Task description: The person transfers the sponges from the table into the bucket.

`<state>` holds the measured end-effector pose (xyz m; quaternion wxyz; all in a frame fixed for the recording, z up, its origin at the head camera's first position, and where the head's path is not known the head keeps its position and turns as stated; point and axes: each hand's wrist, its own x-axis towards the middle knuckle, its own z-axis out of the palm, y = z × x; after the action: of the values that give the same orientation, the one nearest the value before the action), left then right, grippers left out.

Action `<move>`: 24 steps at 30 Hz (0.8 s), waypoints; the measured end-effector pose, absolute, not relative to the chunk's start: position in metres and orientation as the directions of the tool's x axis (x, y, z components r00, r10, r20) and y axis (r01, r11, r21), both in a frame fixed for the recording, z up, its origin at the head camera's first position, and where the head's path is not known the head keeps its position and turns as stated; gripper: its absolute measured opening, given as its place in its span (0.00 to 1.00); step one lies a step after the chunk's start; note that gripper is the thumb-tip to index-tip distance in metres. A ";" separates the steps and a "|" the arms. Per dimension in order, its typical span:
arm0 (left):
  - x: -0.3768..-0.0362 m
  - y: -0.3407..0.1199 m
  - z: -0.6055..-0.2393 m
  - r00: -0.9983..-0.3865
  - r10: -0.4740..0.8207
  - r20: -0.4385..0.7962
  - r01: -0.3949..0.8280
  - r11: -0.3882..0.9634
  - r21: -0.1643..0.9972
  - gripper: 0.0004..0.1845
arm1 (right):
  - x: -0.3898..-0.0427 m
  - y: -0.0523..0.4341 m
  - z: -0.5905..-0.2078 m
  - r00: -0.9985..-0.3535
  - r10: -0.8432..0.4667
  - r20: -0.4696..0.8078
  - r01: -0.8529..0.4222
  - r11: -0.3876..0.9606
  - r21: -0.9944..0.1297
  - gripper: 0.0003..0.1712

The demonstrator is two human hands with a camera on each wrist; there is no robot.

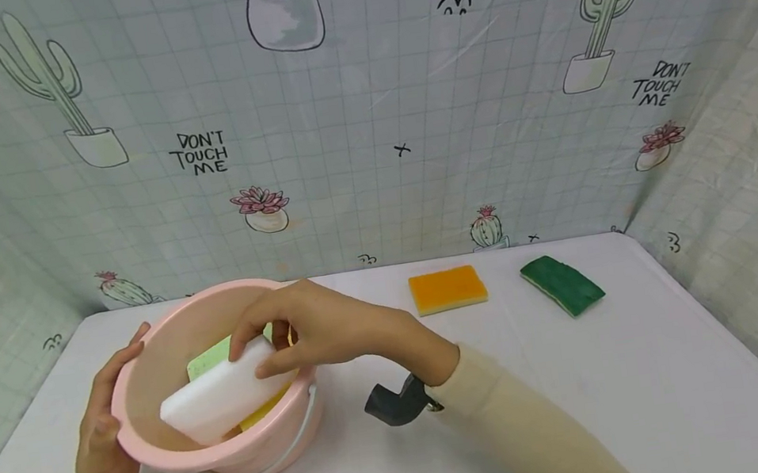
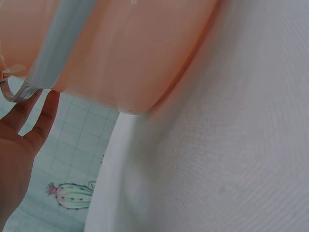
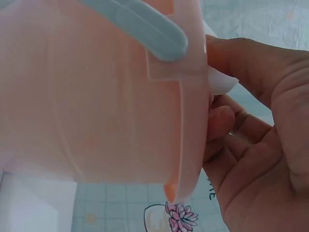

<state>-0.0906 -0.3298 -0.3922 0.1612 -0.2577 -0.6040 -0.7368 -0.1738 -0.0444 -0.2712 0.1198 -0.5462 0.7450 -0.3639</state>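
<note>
A pink bucket (image 1: 269,443) with a pale handle (image 1: 304,434) stands on the left part of the white table, tipped a little. My left hand (image 1: 103,424) holds its rim from the left side; in the left wrist view, fingers (image 2: 46,121) touch the bucket wall. Over the bucket's mouth, my right hand (image 1: 308,326) pinches a white sponge block (image 1: 220,397) between thumb and fingers. Beneath and behind that block, a light green sponge (image 1: 204,362) and a yellow piece (image 1: 265,409) show inside the bucket. The right wrist view shows the right hand (image 3: 260,130) at the rim, mostly hiding the block.
An orange-yellow sponge (image 1: 447,289) lies on the table (image 1: 588,401) right of the bucket. Farther right is a dark green scouring pad (image 1: 562,284). A cactus-print cloth (image 1: 362,111) hangs behind the table and along its sides. A black strap mount (image 1: 397,402) sits at the right wrist.
</note>
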 end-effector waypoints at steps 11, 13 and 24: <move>-0.093 -0.326 -0.395 -0.762 0.094 0.641 0.606 -0.247 0.757 0.32 | -0.173 -0.043 -0.273 -0.346 -0.926 0.151 -0.733 0.167 -0.659 0.08; -0.092 -0.326 -0.395 -0.763 0.092 0.639 0.606 -0.240 0.758 0.32 | -0.174 -0.041 -0.273 -0.354 -0.918 0.176 -0.746 0.164 -0.646 0.06; -0.092 -0.327 -0.395 -0.745 0.100 0.659 0.625 -0.239 0.743 0.32 | -0.184 -0.020 -0.279 -0.459 -0.810 0.367 -0.741 0.120 -0.661 0.05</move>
<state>-0.0917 -0.3269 -0.3950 0.1812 -0.3076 -0.5897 -0.7244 -0.1840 -0.0199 -0.2790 0.0417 -0.5186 0.7472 -0.4135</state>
